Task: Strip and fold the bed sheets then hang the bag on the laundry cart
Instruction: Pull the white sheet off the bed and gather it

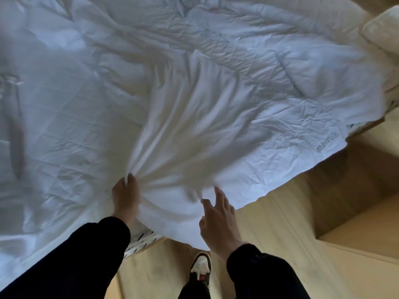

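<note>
A wide white bed sheet (194,108) lies rumpled over the bed and fills most of the head view. My left hand (125,195) pinches a bunch of the sheet near the bed's near edge, and folds fan out from that grip. To its right, my right hand (218,216) hovers over the sheet's hanging edge with fingers spread and holds nothing. The sheet's near corner with grey printed characters (328,142) drapes over the bed's right side. No bag or laundry cart is in view.
A striped mattress (140,242) peeks out under the sheet at the bed's edge. A white pillow (382,33) lies at the top right. Light wooden floor (280,223) runs along the right, with my shoe (200,268) on it and a wooden step (362,244) beside it.
</note>
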The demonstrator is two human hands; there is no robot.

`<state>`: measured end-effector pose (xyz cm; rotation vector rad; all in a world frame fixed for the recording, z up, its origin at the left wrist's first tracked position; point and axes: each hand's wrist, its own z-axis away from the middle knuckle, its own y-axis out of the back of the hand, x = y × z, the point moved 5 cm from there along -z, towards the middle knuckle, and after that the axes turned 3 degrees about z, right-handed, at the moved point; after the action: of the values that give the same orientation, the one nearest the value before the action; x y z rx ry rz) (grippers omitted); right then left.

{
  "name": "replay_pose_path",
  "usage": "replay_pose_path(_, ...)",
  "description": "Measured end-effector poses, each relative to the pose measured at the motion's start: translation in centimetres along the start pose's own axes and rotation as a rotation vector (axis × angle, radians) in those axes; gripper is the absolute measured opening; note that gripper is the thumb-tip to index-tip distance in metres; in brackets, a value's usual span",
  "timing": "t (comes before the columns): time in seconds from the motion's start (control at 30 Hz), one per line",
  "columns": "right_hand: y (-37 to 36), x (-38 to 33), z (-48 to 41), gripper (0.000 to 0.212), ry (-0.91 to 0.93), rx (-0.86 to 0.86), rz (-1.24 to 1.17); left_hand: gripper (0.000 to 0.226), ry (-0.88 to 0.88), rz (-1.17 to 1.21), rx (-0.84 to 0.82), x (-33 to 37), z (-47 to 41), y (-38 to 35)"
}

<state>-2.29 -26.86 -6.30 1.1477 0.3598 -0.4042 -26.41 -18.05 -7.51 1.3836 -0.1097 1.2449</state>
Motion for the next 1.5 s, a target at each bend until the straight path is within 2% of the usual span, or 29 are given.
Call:
replay_pose_path(0.13,0.6,-0.3,-1.2,0.046,0.034,-0.019,0.084,0.035,0.003,-0.337,-0.006,-0.2,-0.7,0.3)
replay_pose_path(0.27,1.2,-0.7,-3.1,0.049,0.086,-0.059,0.134,0.066,-0.208,-0.514,-0.107,2.2,-1.2,-1.0)
replay_pose_path(0.4,2.4,-2.0,-5.6,0.039,0.093,-0.068,0.176,0.08,-0.234,-0.377,-0.281,4.5,-3.1,-2.1)
replay_pose_path(0.47,3.2,-3.3,-7.3,0.038,0.101,-0.078,0.178,0.082,-0.182,-0.26,-0.303,5.9,-4.6,-1.9)
replay_pose_path(0.7,4.3,-6.7,-12.9,0.044,0.098,-0.12,0.107,0.08,0.013,-0.127,-0.404,9.6,-10.3,-2.6)
replay_pose_path(0.77,4.8,-7.4,-14.6,0.047,0.113,-0.14,0.115,0.064,0.05,-0.062,-0.416,11.0,-11.5,-3.2)
replay_pose_path(0.83,5.5,-7.8,-16.9,0.049,0.118,-0.149,0.113,0.022,0.057,-0.022,-0.438,12.5,-12.4,-4.1)
replay_pose_path(0.87,5.9,-8.0,-18.1,0.05,0.124,-0.152,0.107,0.016,0.05,-0.032,-0.463,13.0,-12.9,-4.9)
replay_pose_path(0.93,6.7,-8.6,-20.6,0.052,0.138,-0.148,0.106,0.021,0.073,-0.036,-0.503,13.4,-14.2,-6.3)
replay_pose_path(1.03,8.0,-9.2,-24.6,0.055,0.177,-0.135,0.131,0.013,0.165,0.106,-0.38,13.8,-16.9,-7.2)
replay_pose_path(1.13,8.6,-9.2,-27.6,0.058,0.225,-0.195,0.153,0.051,0.252,0.151,-0.195,14.2,-19.2,-7.4)
replay_pose_path(1.27,9.3,-8.5,-31.1,0.061,0.281,-0.246,0.214,0.083,0.402,0.272,-0.11,14.0,-22.4,-8.3)
replay_pose_path(1.33,9.6,-8.6,-32.9,0.062,0.295,-0.262,0.227,0.102,0.465,0.183,-0.065,13.3,-24.0,-8.4)
replay_pose_path(1.4,10.1,-8.7,-34.6,0.063,0.311,-0.25,0.244,0.098,0.532,0.102,-0.021,13.3,-25.3,-8.4)
replay_pose_path(1.5,11.1,-9.8,-36.8,0.063,0.353,-0.217,0.248,0.072,0.578,0.392,-0.038,14.1,-27.1,-8.8)
